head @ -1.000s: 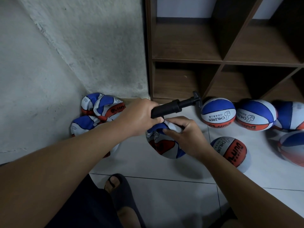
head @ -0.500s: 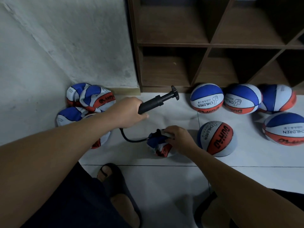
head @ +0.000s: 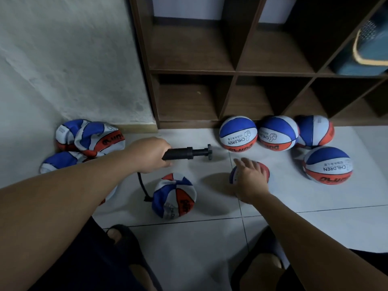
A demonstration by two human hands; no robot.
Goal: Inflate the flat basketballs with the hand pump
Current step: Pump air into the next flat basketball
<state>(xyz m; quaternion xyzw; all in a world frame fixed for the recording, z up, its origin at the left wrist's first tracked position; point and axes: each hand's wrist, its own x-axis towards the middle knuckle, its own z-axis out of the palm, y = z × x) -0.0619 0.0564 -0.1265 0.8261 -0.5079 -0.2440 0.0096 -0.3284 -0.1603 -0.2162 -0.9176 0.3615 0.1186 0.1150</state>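
My left hand (head: 152, 155) grips the barrel of the black hand pump (head: 184, 153), which lies level just above the floor with its T-handle pointing right. The pump's black hose (head: 142, 185) curves down to a flat, crumpled basketball (head: 175, 198) lying on the tiles between my arms. My right hand (head: 249, 179) hangs with fingers spread over a round basketball (head: 265, 168), mostly hiding it; I cannot tell whether it touches it. Several flat balls (head: 92, 139) are heaped in the left corner by the wall.
Several inflated balls (head: 238, 133) lie on the white tile floor along the foot of a dark wooden cubby shelf (head: 234, 70). A blue basket (head: 369, 49) stands in a right cubby. My sandalled feet (head: 126, 244) are at the bottom.
My right hand let go of the flat ball and moved right over the round ball. The left hand lowered the pump to level. The camera view shifted back.
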